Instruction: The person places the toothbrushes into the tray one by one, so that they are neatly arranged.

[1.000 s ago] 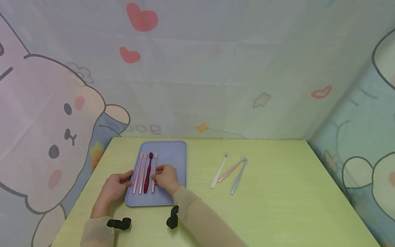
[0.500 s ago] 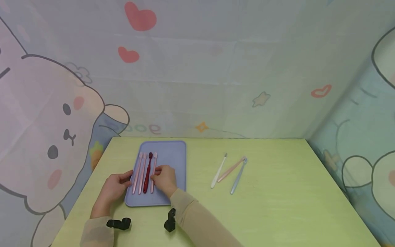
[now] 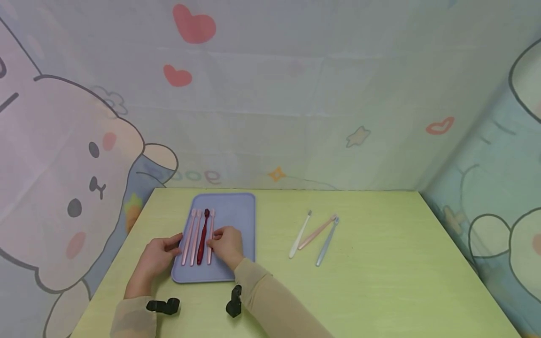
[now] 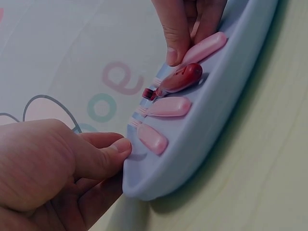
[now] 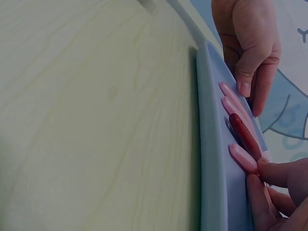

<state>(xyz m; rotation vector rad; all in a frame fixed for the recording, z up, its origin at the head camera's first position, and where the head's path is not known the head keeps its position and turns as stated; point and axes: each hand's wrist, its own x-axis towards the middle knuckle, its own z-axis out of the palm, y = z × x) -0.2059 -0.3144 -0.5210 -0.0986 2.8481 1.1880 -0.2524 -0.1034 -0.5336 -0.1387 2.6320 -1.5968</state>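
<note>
Hardly anything has moved since the earlier frame: my right sleeve (image 3: 274, 300) sits slightly further left, and the rightmost pink toothbrush (image 3: 209, 256) has edged a touch towards the dark red toothbrush (image 3: 202, 244), while my left hand (image 3: 156, 256) keeps its place. My right hand (image 3: 227, 241) pinches that rightmost brush between thumb and finger, nearly closed, covering the handle's right side in the head view; its lower fingers are cut off in the right wrist view. The brush lies in the lilac tray (image 3: 241, 211), just right of the red one, with a middle pink toothbrush (image 3: 194, 249) and a leftmost pink toothbrush (image 3: 186, 249) completing the row. With my left hand I hold the tray's left edge, thumb at the rim; how far the other fingers reach beneath is hidden. The bristles are too small to make out from above. Further right on the worktop (image 3: 380, 244) lie a white toothbrush (image 3: 298, 239), a salmon toothbrush (image 3: 317, 232) and a blue toothbrush (image 3: 327, 244); the last two meet at their heads, and I can't tell which is uppermost.
</note>
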